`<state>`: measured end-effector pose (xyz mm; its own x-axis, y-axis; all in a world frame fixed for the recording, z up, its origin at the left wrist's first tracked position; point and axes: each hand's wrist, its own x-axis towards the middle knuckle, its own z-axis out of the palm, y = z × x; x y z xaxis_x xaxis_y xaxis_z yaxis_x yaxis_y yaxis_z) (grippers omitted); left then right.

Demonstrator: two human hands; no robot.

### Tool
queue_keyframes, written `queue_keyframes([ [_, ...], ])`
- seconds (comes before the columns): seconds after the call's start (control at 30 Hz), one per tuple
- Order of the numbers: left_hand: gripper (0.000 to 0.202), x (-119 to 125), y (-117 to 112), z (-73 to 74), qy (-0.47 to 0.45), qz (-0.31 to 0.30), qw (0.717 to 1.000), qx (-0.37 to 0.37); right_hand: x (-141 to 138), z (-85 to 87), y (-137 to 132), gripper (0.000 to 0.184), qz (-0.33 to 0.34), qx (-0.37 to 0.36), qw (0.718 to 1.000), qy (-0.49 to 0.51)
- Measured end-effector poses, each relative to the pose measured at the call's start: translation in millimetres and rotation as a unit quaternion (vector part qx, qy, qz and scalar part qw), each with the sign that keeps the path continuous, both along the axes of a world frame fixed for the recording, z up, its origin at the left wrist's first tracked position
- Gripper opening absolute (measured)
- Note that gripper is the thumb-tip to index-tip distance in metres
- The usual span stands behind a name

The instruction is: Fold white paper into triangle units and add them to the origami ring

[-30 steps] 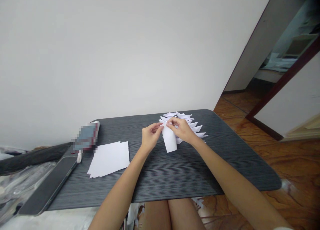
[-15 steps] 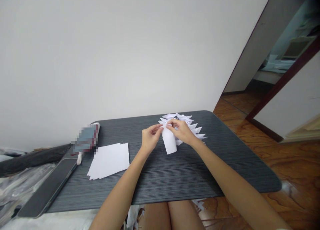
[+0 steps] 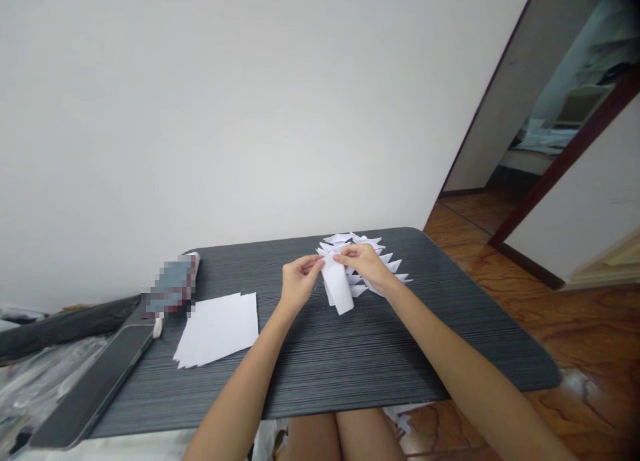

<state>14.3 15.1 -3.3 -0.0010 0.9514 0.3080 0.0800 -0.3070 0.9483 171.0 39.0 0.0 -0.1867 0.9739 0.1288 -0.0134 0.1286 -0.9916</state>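
A white sheet of paper, partly folded over, is held up above the dark table between my two hands. My left hand pinches its upper left edge between thumb and fingers. My right hand pinches the upper right edge in the same way. Behind and to the right of my hands lie several folded white paper pieces with pointed ends, spread in overlapping rows. My right hand and the held sheet hide part of them.
A loose stack of white paper sheets lies on the left of the dark table. Past it are a blurred-out object and a small white item. Plastic-wrapped stuff sits beyond the left edge; a white wall stands behind.
The lower part of the held paper has parted a little, so a second layer shows at its left. Both hands keep their pinch; the whole view has shifted slightly.
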Motion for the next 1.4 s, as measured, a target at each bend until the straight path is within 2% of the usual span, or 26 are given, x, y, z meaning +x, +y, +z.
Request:
queue_keyframes([
  [0.1, 0.023, -0.3, 0.8, 1.4, -0.021, -0.010, 1.000, -0.018, 0.4, 0.5, -0.6, 0.024, -0.002, 0.001, 1.000, 0.016],
  [0.27, 0.026, -3.4, 4.8, 2.0, -0.079, 0.009, 0.996, -0.038, 2.2, 4.2, -4.6, 0.025, 0.079, -0.035, 0.996, -0.011],
  [0.37, 0.028, -4.3, 5.9, 2.1, -0.097, 0.011, 0.994, -0.055, 2.0, 5.2, -6.5, 0.024, 0.080, -0.049, 0.995, -0.025],
  [0.5, 0.027, -4.6, 6.4, 1.7, -0.099, 0.014, 0.993, -0.063, 0.6, 7.9, -8.5, 0.025, 0.060, -0.056, 0.996, -0.022],
  [0.77, 0.029, -12.3, 9.1, 5.3, -0.087, 0.051, 0.994, -0.049, 2.9, 7.6, -9.3, 0.024, 0.118, -0.100, 0.987, -0.040],
  [0.93, 0.025, -13.5, 9.2, 7.5, -0.083, 0.056, 0.994, -0.045, 2.5, 5.6, -9.0, 0.023, 0.127, -0.094, 0.987, -0.044],
  [1.07, 0.025, -15.1, 10.8, 7.6, -0.085, 0.053, 0.993, -0.054, 2.3, 5.6, -9.2, 0.022, 0.136, -0.117, 0.983, -0.026],
  [1.4, 0.024, -29.9, 18.4, 7.7, -0.079, 0.102, 0.990, -0.053, 12.3, 6.1, -8.6, 0.023, 0.264, -0.136, 0.952, -0.069],
])
